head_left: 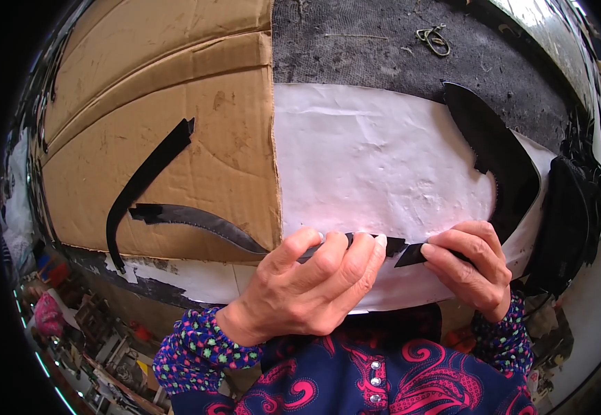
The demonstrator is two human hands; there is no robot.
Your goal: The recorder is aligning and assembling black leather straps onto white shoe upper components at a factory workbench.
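My left hand [314, 280] presses down on a black strip [207, 223] with a stitched edge, fingers closed over it. The strip's tail runs left onto the cardboard, and its other end shows just past my fingertips. My right hand [472, 266] pinches the pointed end of a wider, curved black piece [518, 166], which seems to pass beneath the hand and bend up along the right of the white sheet [376, 152]. The two black ends lie close together between my hands, a narrow gap apart. Another black strip [145, 183] rests on the cardboard, apart from both hands.
Brown cardboard [155, 90] covers the left of the work surface. Behind the white sheet is a dark, rough mat [362, 55] with a small looped cord or wire [435, 41]. A black bundle [559, 225] sits at the right edge. Mixed clutter [100, 325] lies low at left.
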